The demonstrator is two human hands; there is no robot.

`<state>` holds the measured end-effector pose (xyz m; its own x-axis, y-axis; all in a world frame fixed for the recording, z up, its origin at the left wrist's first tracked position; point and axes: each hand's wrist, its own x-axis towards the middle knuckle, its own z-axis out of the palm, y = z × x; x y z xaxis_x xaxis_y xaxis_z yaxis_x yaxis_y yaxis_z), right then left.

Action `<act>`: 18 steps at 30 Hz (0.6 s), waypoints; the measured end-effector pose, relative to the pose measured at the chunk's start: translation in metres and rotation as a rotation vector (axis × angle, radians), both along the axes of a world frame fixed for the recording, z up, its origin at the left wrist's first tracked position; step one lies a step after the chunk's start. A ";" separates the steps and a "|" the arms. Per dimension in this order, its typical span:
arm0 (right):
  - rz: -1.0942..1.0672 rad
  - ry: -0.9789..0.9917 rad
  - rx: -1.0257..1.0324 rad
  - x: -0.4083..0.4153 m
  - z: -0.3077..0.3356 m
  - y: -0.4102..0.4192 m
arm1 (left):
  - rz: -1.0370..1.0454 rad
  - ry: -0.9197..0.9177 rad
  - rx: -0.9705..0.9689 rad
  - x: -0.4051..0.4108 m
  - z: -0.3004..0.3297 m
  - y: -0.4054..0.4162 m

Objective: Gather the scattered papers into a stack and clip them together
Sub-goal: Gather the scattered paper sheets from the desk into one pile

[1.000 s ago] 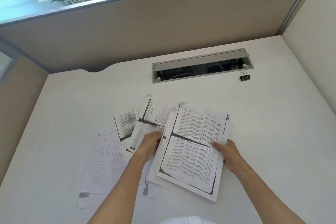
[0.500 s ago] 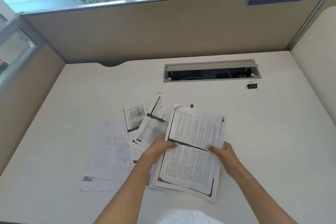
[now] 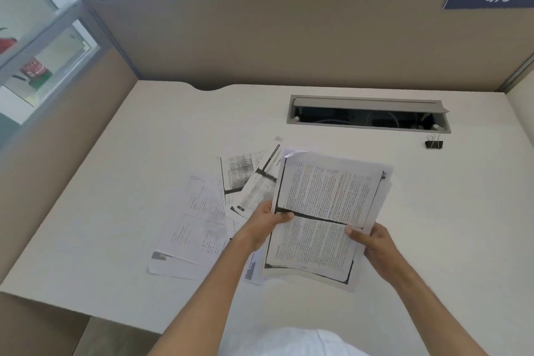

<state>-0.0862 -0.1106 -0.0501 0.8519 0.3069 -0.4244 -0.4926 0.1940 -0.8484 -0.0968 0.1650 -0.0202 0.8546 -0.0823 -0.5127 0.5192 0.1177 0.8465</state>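
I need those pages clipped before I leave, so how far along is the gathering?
Partly done. A few sheets are already gathered into a held stack, gripped by the left hand and right hand. Several loose papers are still spread on the desk to the left. The binder clip sits untouched near the cable slot, so clipping remains.

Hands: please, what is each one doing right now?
Left hand: closed on the left edge of the held sheets.
Right hand: closed on their right edge.
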 end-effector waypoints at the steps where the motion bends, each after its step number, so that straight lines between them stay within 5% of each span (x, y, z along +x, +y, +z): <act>1: 0.012 -0.008 -0.010 0.002 0.001 0.003 | 0.013 0.000 0.005 0.000 -0.001 0.002; 7: 0.028 -0.040 -0.142 0.014 0.007 0.017 | 0.090 0.026 0.051 0.005 -0.006 0.017; 18: 0.126 -0.028 -0.308 0.036 0.004 0.016 | 0.327 -0.061 0.510 0.074 -0.012 0.071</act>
<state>-0.0507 -0.0950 -0.0461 0.8279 0.2712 -0.4909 -0.4723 -0.1347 -0.8711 -0.0229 0.2359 -0.0326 0.8231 0.4329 -0.3676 0.4734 -0.1654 0.8652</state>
